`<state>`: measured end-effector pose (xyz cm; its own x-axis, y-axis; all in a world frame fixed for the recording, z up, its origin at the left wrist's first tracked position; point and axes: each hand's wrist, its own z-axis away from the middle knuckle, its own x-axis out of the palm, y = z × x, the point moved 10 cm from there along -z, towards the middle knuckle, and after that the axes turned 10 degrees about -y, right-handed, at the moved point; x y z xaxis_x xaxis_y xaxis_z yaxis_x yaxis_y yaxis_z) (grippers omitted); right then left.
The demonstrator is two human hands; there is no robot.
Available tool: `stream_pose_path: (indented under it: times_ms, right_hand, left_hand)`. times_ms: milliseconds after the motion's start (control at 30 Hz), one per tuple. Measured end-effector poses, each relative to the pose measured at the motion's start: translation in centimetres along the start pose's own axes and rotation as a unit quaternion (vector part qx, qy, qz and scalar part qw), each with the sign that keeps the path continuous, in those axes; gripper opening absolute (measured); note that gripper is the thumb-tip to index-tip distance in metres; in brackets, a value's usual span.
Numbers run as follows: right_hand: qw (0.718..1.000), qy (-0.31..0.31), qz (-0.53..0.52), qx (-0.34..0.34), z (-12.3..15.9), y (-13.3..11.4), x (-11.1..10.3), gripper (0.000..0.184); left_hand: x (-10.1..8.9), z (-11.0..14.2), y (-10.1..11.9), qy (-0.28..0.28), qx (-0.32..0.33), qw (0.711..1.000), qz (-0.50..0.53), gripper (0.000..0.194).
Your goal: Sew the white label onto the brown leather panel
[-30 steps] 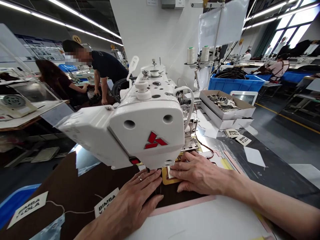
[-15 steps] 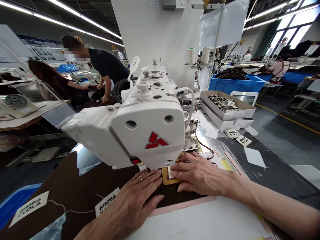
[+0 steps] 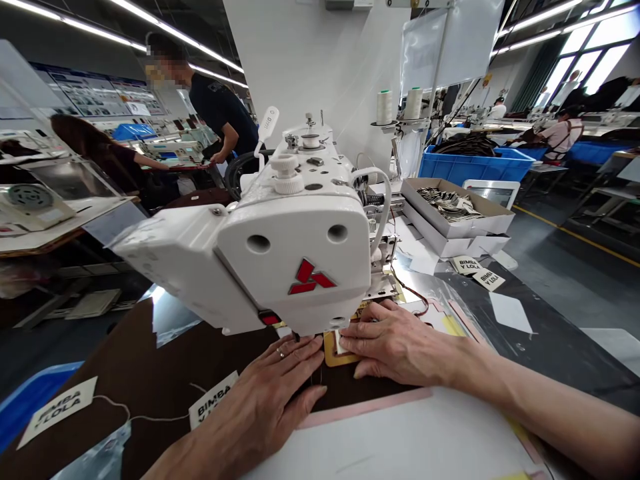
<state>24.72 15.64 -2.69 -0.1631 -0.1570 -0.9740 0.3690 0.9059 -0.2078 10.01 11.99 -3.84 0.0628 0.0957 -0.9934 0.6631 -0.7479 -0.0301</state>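
My left hand [image 3: 273, 393] lies flat, fingers together, on a dark brown fabric piece [image 3: 150, 373] just under the head of a white sewing machine [image 3: 280, 247]. My right hand [image 3: 395, 343] rests beside it with its fingertips pressing a small white label [image 3: 340, 342] inside a yellow frame [image 3: 334, 357] at the needle area. The needle itself is hidden by the machine head. Two white brand labels [image 3: 213, 400] joined by a thread lie on the brown fabric to the left.
A cardboard box of labels [image 3: 453, 210] stands at the right rear, with loose labels [image 3: 475, 270] in front of it. Blue bins [image 3: 475, 163] and thread cones [image 3: 395, 107] sit behind. Two people work at a table on the left; another person sits far right.
My hands stay in place at the needle area. The view has shifted slightly, and the standing person on the left has straightened up.
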Motion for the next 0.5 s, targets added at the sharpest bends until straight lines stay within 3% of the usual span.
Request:
stream_pose_path:
  times_ms: [500]
  right_hand:
    - [1.0, 0.016, 0.007, 0.013, -0.05, -0.13, -0.26, 0.041]
  left_hand:
    - [-0.59, -0.46, 0.9, -0.016, 0.025, 0.997, -0.076, 0.043]
